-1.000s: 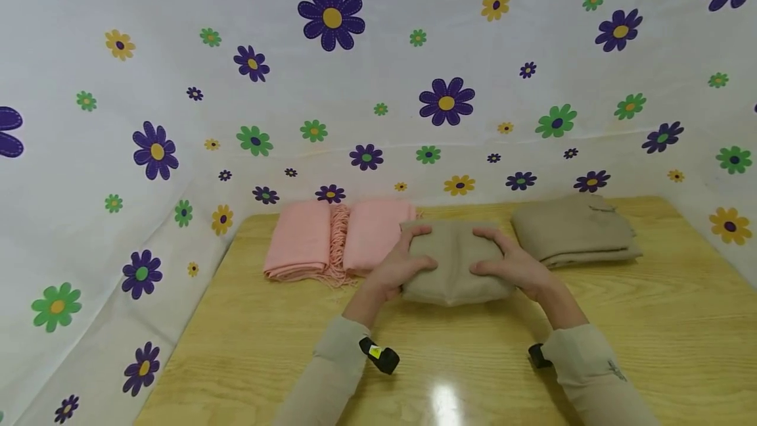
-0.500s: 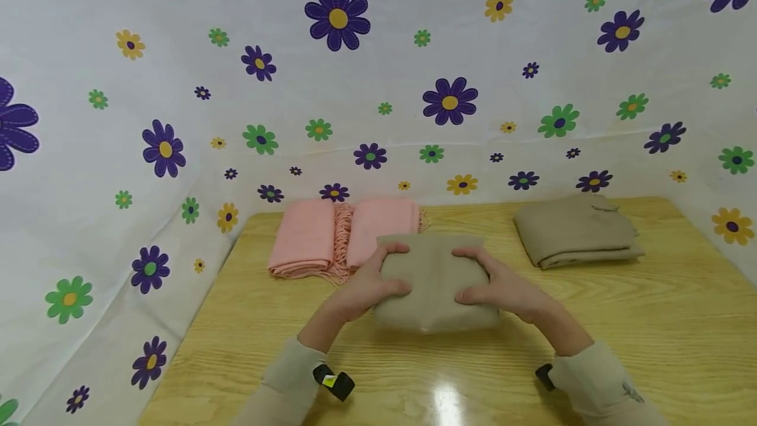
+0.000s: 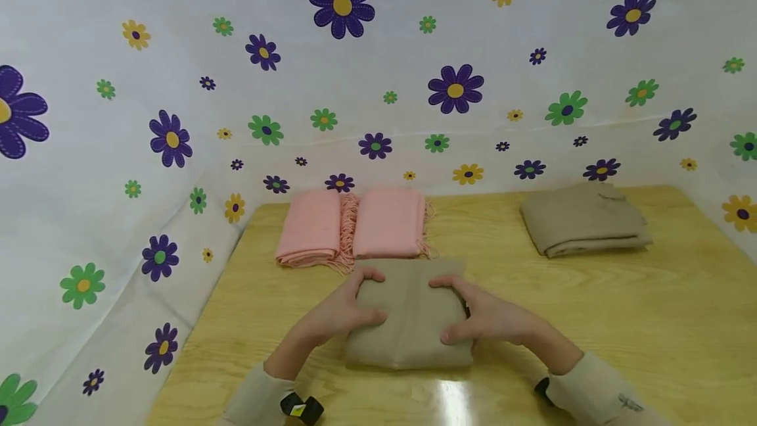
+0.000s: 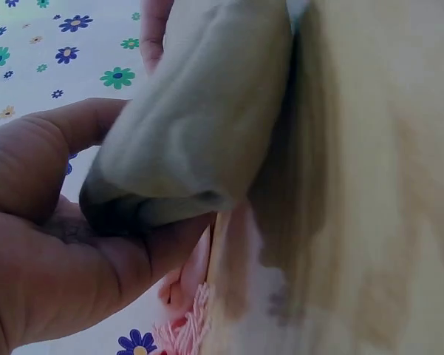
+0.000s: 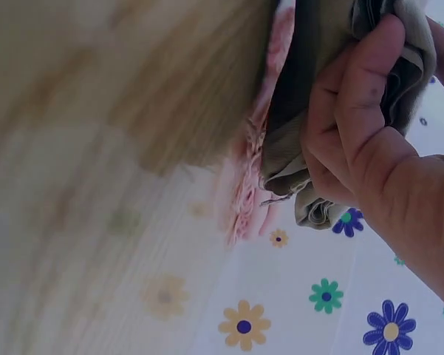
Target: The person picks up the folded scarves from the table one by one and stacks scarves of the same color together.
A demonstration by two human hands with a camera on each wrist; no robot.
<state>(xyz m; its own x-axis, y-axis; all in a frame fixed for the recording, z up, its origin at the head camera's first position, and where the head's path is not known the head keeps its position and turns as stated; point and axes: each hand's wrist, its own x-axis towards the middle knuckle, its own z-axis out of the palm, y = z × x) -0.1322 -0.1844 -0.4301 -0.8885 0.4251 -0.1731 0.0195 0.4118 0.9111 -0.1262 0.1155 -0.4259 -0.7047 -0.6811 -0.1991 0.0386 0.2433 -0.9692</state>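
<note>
Closer to the person and further left than half a second ago: the folded khaki cloth (image 3: 411, 321), both hands travelling with it, so that the right-hand pink fringed scarf (image 3: 389, 222) now shows almost whole behind it. Grip is firm on both sides — left hand (image 3: 340, 311) pinches one end, thumb and fingertip on the top face; right hand (image 3: 491, 314) clamps the other, fingers tucked against the folded layers. Position: near the middle of the wood-grain tabletop (image 3: 591, 294), just in front of the pink pair; it looks held slightly above the surface, though contact at the front edge cannot be ruled out. Progress, as judged: folding looks finished on all pieces. Left-hand pink scarf (image 3: 310, 225), its neighbour and the second khaki cloth (image 3: 582, 219) lie neatly at the back; only the held one is not yet released. Orientation: lies flat, roughly square to the person, thick rounded fold facing them, centre crease running away and leaning a little right. Long axis seems to run side to side — foreshortening leaves that uncertain.
</note>
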